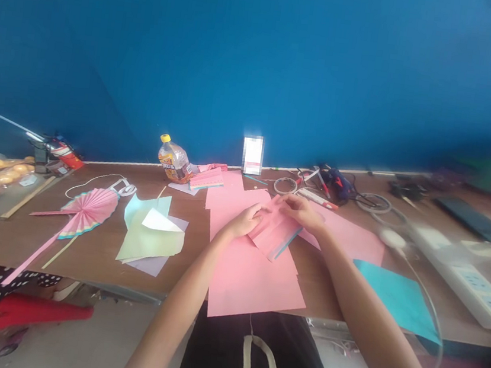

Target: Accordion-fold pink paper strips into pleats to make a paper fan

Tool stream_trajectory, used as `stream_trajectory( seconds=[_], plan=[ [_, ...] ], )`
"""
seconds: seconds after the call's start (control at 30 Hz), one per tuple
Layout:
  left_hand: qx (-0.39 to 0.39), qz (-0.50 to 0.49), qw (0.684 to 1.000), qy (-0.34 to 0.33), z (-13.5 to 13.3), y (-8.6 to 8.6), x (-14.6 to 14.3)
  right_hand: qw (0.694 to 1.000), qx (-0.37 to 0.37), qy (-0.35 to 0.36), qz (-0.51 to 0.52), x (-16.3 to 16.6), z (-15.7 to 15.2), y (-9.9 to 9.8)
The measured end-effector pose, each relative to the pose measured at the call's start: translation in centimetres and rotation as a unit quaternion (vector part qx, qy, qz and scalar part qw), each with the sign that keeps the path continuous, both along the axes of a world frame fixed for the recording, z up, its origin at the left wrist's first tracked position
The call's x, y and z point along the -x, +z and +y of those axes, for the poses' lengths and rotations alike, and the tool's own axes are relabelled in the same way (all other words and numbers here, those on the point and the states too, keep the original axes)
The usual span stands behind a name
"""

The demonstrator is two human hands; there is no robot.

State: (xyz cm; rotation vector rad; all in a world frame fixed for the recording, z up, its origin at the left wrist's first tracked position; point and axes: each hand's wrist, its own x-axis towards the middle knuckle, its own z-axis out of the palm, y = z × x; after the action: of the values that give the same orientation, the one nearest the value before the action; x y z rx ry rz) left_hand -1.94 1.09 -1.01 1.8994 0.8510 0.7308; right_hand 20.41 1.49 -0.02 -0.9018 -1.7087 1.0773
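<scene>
Both my hands are at a piece of pink paper with a blue strip along its near right edge. At its left side, my left hand has its fingers curled and pressed on the paper. My right hand pinches the paper's far edge with bent fingers. Larger pink sheets lie flat beneath, spread over the table's middle. Another pink sheet reaches out to the right, partly behind my right forearm. Blur and my fingers hide the paper's far edge.
On the left lie a pleated pink paper fan and pale coloured sheets. Behind stand a drink bottle and a blurred-out upright screen. To the right are a tape roll, a turquoise sheet and a power strip.
</scene>
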Motion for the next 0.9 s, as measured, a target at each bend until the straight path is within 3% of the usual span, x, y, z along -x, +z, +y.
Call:
stream_trajectory(
  seconds=[0.23,0.67,0.9],
  plan=[
    [0.04,-0.028,0.998,-0.032,-0.54,0.95,0.3,1.0,-0.005,0.009,-0.018,0.17,-0.3,0.43],
    [0.007,-0.029,0.998,-0.056,-0.4,0.77,0.2,1.0,0.0,0.004,-0.031,0.38,-0.36,0.38],
    [0.015,-0.05,0.998,-0.038,-0.4,0.79,0.02,1.0,0.012,-0.009,-0.024,0.24,-0.18,0.1]
  ],
)
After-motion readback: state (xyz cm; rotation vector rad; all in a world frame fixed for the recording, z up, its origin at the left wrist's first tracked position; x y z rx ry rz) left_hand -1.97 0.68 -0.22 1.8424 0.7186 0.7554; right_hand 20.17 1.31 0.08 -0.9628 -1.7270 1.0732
